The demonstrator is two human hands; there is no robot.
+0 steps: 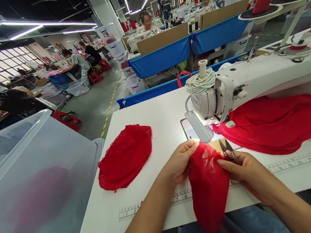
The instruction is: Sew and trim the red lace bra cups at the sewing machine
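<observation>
My left hand [180,161] pinches the top left edge of a red lace fabric piece [209,189] that hangs over the table's front edge. My right hand [244,169] grips the fabric's right side and also holds small thread snips [227,147] with the blades pointing up. Both hands sit just in front of the white sewing machine [226,91] and its needle area.
A stack of red lace pieces [125,156] lies on the white table [150,121] to the left. A larger red fabric heap [273,124] lies under the machine arm. A clear plastic bin [34,178] stands at left. Other people work at stations behind.
</observation>
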